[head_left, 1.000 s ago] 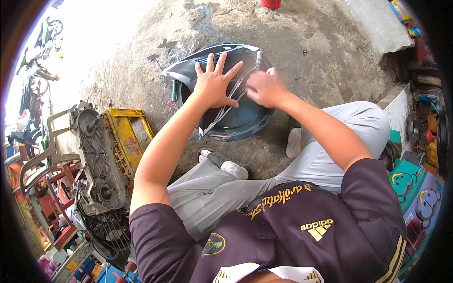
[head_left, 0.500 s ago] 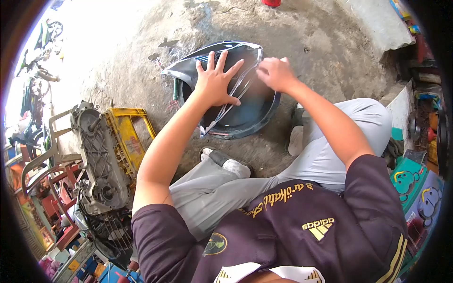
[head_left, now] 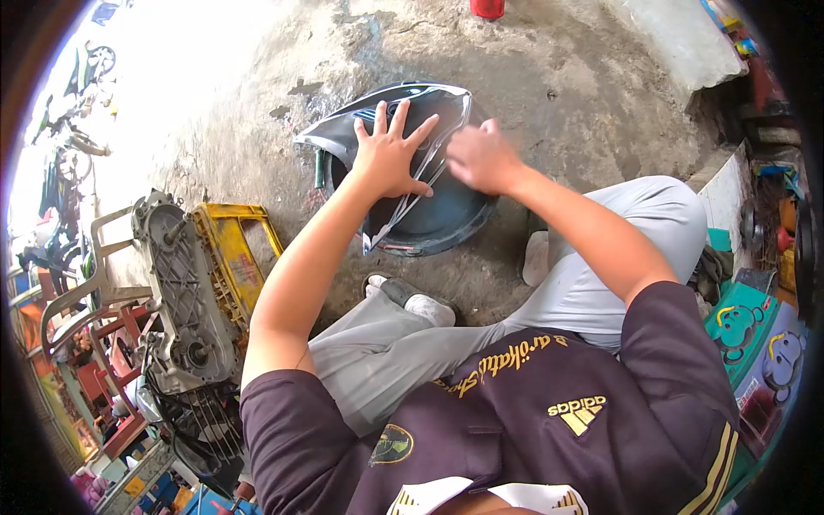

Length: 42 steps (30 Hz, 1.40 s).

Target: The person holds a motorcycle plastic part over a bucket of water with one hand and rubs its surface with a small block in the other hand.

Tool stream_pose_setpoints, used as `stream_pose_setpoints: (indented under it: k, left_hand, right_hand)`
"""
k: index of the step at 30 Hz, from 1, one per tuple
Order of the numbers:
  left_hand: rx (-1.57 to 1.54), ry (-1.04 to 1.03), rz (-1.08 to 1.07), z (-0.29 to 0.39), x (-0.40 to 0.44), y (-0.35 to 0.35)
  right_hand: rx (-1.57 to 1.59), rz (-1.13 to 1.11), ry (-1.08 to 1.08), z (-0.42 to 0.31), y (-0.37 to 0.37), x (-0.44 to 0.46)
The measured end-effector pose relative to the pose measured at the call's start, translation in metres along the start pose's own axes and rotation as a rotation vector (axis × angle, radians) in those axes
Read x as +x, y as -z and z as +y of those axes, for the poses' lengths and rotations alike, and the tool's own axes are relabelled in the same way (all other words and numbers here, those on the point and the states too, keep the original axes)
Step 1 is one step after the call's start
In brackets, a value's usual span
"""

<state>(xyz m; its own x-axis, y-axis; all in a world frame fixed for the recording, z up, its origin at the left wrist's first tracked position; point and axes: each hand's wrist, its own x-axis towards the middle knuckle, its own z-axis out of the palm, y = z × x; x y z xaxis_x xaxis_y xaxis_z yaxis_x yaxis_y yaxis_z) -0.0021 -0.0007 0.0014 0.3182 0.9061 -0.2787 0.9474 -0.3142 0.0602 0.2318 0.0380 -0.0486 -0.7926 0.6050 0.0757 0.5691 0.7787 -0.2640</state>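
A dark, glossy motorcycle body panel with silver-white edges lies tilted across a round black basin on the floor. My left hand presses flat on the panel with its fingers spread. At the panel's right edge, my right hand is curled and smeared by motion. Its fingers point towards the edge, and anything held in them is hidden. Under my palms, part of the panel and the basin's rim are covered.
Rough concrete floor surrounds the basin. On the left stand a metal engine casing and a yellow plastic crate. A red container stands at the far edge. My crossed legs are close to the basin.
My right hand has moved left and slightly nearer to me along the panel's edge. My left hand stays spread on the panel.
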Motion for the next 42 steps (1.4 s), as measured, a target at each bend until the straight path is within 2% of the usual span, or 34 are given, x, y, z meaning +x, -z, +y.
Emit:
stream_pose_setpoints:
  k: [3,4,5,7,10,11,13,14,15,17,20,25,27,29,31,32,34,37,39,41,42]
  left_hand:
    - [0.007,-0.004,0.003,-0.001,-0.002,0.000]
    - [0.006,-0.003,0.009,-0.001,-0.003,0.000]
    - [0.002,-0.004,0.013,0.001,-0.004,0.000]
    - [0.008,-0.011,0.018,0.002,-0.005,0.001]
    - [0.051,-0.011,0.010,0.003,-0.005,0.004]
    - [0.059,-0.010,0.008,0.004,-0.004,0.004]
    - [0.064,-0.005,-0.007,0.004,-0.006,0.003]
    - [0.063,-0.005,-0.003,0.004,-0.006,0.003]
    - [0.062,-0.005,0.004,0.004,-0.007,0.002]
    - [0.072,-0.005,0.013,0.004,-0.006,0.002]
    - [0.054,-0.009,0.012,0.003,-0.005,0.002]
    - [0.051,-0.005,0.017,0.004,-0.007,0.003]
    - [0.048,-0.010,0.021,0.003,-0.007,0.002]
    - [0.047,-0.015,0.023,0.003,-0.006,0.002]
    - [0.042,-0.018,0.037,0.003,-0.006,0.002]
    - [0.043,-0.016,0.031,0.003,-0.007,0.001]
    - [0.045,-0.011,0.030,0.003,-0.007,0.001]
    - [0.045,-0.016,0.032,0.002,-0.006,0.000]
    - [0.047,-0.015,0.022,0.003,-0.005,0.001]
    - [0.054,-0.013,0.005,0.003,-0.005,0.003]
    - [0.054,-0.012,0.015,0.003,-0.005,0.002]
  right_hand:
    - [-0.032,0.009,-0.024,0.009,0.000,0.001]
    - [-0.005,0.086,-0.095,0.016,0.004,0.005]
    - [-0.020,0.060,-0.152,0.026,0.010,0.006]
    - [-0.046,0.102,-0.067,0.030,0.009,0.003]
    - [-0.055,0.034,0.172,0.002,0.001,-0.005]
    - [-0.055,0.035,0.173,0.004,0.003,-0.003]
    - [-0.051,0.027,-0.016,0.016,0.003,-0.001]
    - [-0.009,0.120,-0.063,0.027,0.003,0.001]
    - [-0.009,0.069,-0.141,0.033,0.010,0.002]
    - [0.012,0.098,-0.128,0.028,0.003,0.001]
    - [0.022,0.021,0.100,-0.002,0.003,-0.003]
    - [-0.039,0.101,-0.073,0.024,0.004,0.003]
    - [-0.079,0.103,-0.018,0.023,0.003,0.002]
    - [-0.067,0.041,0.152,0.000,-0.001,-0.002]
    - [-0.050,0.044,0.178,-0.002,0.001,-0.003]
    - [-0.044,0.044,0.179,0.004,0.003,-0.002]
    - [0.003,0.155,-0.071,0.023,0.005,0.002]
    - [-0.034,0.120,-0.035,0.017,0.003,-0.001]
    - [-0.024,0.018,0.121,-0.002,0.001,-0.006]
    - [-0.001,0.036,0.141,0.001,0.004,-0.004]
    - [0.031,0.075,0.028,0.008,0.002,-0.002]
